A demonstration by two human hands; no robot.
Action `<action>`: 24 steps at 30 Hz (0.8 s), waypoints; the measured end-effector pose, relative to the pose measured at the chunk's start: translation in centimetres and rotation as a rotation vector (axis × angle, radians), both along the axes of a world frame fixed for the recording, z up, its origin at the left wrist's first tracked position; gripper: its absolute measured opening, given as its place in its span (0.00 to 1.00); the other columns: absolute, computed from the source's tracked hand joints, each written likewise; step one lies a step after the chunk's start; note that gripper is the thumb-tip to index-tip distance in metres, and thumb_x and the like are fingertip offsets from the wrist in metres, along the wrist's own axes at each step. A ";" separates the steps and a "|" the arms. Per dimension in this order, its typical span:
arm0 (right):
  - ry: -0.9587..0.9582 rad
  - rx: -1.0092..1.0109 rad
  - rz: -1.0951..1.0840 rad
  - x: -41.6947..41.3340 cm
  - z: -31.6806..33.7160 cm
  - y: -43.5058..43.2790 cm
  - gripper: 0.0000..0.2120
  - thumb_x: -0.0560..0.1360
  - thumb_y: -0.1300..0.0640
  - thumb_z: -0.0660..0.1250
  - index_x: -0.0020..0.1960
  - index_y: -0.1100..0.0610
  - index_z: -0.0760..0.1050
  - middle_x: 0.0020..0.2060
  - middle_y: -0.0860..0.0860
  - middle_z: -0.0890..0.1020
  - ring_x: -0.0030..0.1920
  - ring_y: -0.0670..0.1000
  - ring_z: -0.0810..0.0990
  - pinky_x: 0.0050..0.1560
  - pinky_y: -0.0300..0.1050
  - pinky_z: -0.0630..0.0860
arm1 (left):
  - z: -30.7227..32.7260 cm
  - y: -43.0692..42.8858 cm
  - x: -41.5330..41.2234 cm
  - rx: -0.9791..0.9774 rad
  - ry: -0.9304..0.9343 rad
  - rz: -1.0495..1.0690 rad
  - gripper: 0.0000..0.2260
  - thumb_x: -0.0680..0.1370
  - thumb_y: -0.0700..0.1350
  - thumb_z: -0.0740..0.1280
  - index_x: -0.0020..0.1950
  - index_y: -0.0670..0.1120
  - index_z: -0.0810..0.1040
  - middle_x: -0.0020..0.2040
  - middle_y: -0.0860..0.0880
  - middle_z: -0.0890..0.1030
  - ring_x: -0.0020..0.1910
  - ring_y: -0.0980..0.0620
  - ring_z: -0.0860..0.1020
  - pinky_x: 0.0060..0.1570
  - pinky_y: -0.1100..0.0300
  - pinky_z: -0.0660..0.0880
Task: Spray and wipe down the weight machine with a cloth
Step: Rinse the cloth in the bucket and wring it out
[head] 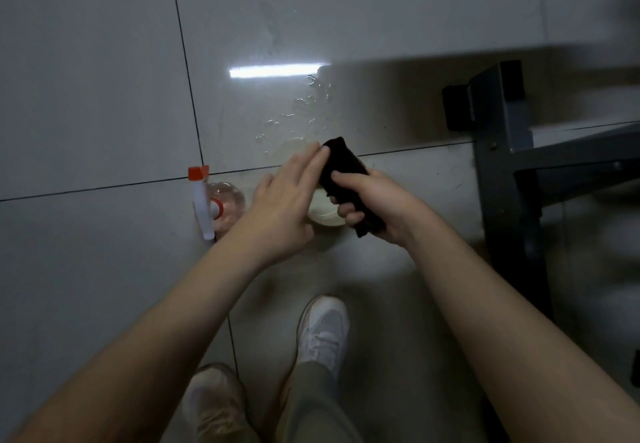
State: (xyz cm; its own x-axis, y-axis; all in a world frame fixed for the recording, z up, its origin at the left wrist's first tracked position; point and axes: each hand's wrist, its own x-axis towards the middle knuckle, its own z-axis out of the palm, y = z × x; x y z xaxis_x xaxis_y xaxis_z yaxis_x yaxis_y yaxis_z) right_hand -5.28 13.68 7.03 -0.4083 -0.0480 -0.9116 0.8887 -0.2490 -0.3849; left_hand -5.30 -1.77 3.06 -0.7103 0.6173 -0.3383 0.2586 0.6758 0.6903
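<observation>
Head view: my right hand [367,207] grips a dark cloth [341,165]; my left hand [284,207] touches it with straight fingers [313,158], over a pale bowl [325,215]; a clear spray bottle [221,200] stands beside.

1. Left hand [284,200], right hand [374,203]: bare, as are the left forearm [145,331] and right forearm [502,304] to the frame edge.
2. Right shoe [323,331]: white and pale grey trainer, laced, rounded toe.
3. Left shoe [211,404]: beige laced trainer, blurred.
4. Trouser leg [311,404]: plain grey-green fabric above the right shoe.
</observation>
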 end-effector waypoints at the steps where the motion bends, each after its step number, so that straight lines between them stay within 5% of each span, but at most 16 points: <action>1: -0.014 -0.052 0.033 0.1 0.3 0.3 0.04 0.80 0.59 0.59 0.48 0.60 0.69 0.32 0.54 0.70 0.21 0.43 0.65 0.18 0.31 0.60 | -0.5 0.2 0.3 0.002 0.053 -0.045 0.48 0.66 0.35 0.71 0.78 0.50 0.46 0.78 0.47 0.51 0.75 0.42 0.58 0.67 0.38 0.64; 6: -0.042 -0.193 0.388 0.6 1.7 1.0 0.02 0.76 0.65 0.61 0.46 0.60 0.69 0.30 0.51 0.71 0.24 0.42 0.64 0.20 0.31 0.58 | -0.7 1.6 -1.0 0.169 0.054 -0.081 0.40 0.70 0.46 0.69 0.77 0.51 0.51 0.73 0.41 0.65 0.70 0.40 0.67 0.64 0.39 0.68; 10: 0.064 0.179 0.723 0.0 1.7 0.4 0.06 0.71 0.62 0.70 0.41 0.59 0.72 0.23 0.49 0.71 0.21 0.45 0.66 0.20 0.37 0.62 | 0.5 2.9 -2.3 -0.007 0.022 -0.180 0.37 0.71 0.41 0.71 0.76 0.45 0.58 0.65 0.40 0.74 0.62 0.41 0.74 0.56 0.46 0.72; 14: 0.077 0.589 1.126 -0.7 0.0 -0.3 0.13 0.72 0.59 0.67 0.31 0.57 0.68 0.25 0.53 0.70 0.28 0.53 0.71 0.24 0.38 0.66 | 0.0 4.2 -2.8 -0.308 0.187 -0.248 0.14 0.75 0.41 0.64 0.60 0.42 0.70 0.52 0.42 0.79 0.50 0.39 0.77 0.38 0.51 0.67; 19: 0.111 1.019 1.196 -0.3 -2.6 -0.3 0.10 0.75 0.60 0.61 0.35 0.56 0.69 0.32 0.51 0.70 0.40 0.55 0.75 0.40 0.43 0.72 | -1.8 6.1 -3.3 -0.407 0.065 -0.177 0.09 0.76 0.40 0.61 0.54 0.45 0.77 0.53 0.46 0.80 0.53 0.43 0.79 0.41 0.55 0.71; 24: 0.400 1.171 1.371 -0.2 -4.1 0.5 0.08 0.75 0.62 0.60 0.48 0.56 0.78 0.42 0.53 0.80 0.42 0.55 0.78 0.38 0.43 0.70 | -3.4 6.9 -3.6 -0.426 -0.185 -0.143 0.06 0.76 0.41 0.60 0.44 0.48 0.76 0.42 0.49 0.72 0.43 0.46 0.72 0.45 0.55 0.72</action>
State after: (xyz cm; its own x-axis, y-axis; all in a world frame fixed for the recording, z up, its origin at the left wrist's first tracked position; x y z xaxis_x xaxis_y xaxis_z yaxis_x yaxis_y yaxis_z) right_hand -5.44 14.21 2.95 -0.8076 0.0167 -0.5895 0.0360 0.9991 -0.0210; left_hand -8.93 5.12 -0.31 -0.5325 0.4833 -0.6949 0.2683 0.8750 0.4030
